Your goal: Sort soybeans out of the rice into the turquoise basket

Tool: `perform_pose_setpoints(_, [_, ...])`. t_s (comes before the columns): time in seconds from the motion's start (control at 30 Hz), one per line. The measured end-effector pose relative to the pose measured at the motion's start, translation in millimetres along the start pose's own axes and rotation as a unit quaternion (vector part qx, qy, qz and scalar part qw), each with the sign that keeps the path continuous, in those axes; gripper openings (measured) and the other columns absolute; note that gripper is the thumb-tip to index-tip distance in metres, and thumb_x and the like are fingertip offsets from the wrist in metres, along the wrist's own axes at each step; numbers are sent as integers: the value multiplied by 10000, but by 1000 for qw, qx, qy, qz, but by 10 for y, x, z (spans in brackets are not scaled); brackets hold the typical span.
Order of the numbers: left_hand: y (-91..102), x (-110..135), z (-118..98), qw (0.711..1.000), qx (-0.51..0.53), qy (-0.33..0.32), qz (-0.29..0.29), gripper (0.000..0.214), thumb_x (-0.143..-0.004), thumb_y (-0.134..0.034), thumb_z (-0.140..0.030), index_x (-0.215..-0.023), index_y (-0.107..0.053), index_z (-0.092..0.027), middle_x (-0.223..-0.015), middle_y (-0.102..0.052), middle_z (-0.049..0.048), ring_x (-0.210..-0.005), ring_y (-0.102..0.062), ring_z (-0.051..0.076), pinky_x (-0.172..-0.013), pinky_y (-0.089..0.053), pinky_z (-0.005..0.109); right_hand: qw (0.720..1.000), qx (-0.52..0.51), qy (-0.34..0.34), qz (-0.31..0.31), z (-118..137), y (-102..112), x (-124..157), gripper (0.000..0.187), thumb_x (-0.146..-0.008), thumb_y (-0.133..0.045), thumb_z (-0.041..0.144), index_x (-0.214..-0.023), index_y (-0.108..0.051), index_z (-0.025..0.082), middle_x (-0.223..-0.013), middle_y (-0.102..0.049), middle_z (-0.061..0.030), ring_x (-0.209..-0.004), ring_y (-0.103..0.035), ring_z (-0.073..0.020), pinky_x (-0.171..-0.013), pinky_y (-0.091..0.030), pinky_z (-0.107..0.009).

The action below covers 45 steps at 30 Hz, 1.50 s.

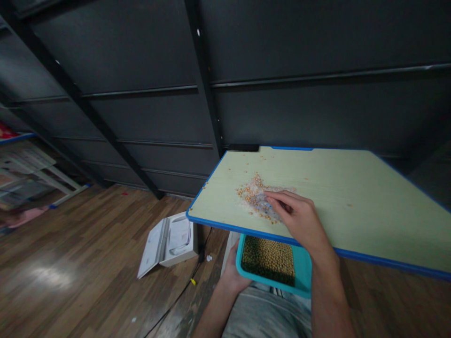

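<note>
Pinch lightly among round yellow beans [256,179] with right hand [299,212], contents unclear, holding rectangular turquoise plastic tub [303,270] steady in left hand [235,273].

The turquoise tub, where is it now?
In the head view, the turquoise tub is low, right of centre, just below the near edge of the table, held by the left hand.

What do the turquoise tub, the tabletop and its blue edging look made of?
Turquoise tub: probably smooth plastic, given the even colour and rounded rim corners. Tabletop: perhaps laminated board, matt, with a pale, flat, faintly grained face. Blue edging: likely smooth plastic trim, from its solid colour.
</note>
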<state>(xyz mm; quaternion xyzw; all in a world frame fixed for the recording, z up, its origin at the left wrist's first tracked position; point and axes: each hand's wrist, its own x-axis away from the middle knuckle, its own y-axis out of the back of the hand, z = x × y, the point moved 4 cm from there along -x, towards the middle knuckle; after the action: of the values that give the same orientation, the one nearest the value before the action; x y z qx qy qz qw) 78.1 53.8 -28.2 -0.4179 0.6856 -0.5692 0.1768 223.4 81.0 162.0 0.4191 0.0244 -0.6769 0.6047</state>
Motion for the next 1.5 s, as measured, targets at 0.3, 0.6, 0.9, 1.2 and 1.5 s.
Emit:
perform_pose_setpoints(0.3, [140,-40,17,1000,1,8,2,360,-876,-556,-424,-985,-778,-162,-1081,-763,112,-1157,-632,315,-1069,-398,445,999,-22,-4,32,-10,-38,16,287,-932,-571,194,-1135,-734,313,-1101,-754,-21,-995,-697,-212,-892,-544,-414])
perform_pose_setpoints(0.6, [217,-49,26,1000,-11,16,-11,474,-872,-569,-446,-1250,-664,-177,-1128,-747,131,-1144,-642,316,-1069,-399,469,998,-37,-10,58,-11,-53,22,264,-935,-599,203,-1125,-736,325,-1102,-753,5,-992,-695,-185,-910,-540,-387])
perform_pose_setpoints(0.9, [188,-57,21,1000,-23,13,-8,484,-875,-562,-457,-1269,-655,-192,-1154,-739,117,-1150,-632,321,-1057,-411,455,996,-59,-1,74,41,-69,22,247,-930,-611,228,-1116,-747,317,-1076,-761,-4,-950,-705,-184,-868,-556,-368])
perform_pose_setpoints(1.2, [210,-82,32,1000,-14,10,4,514,-889,-540,-439,-1329,-598,-178,-1166,-733,122,-1144,-639,309,-1065,-401,458,991,-67,13,115,79,-100,32,229,-922,-629,219,-1093,-754,308,-1055,-770,10,-930,-717,-167,-826,-565,-318])
perform_pose_setpoints(1.5, [260,-53,24,999,-29,4,-22,465,-884,-547,-443,-1247,-660,-176,-1089,-758,125,-1136,-646,315,-1046,-425,467,991,-71,10,115,99,-84,53,229,-923,-632,214,-1090,-755,312,-1056,-771,25,-942,-717,-156,-845,-561,-301])
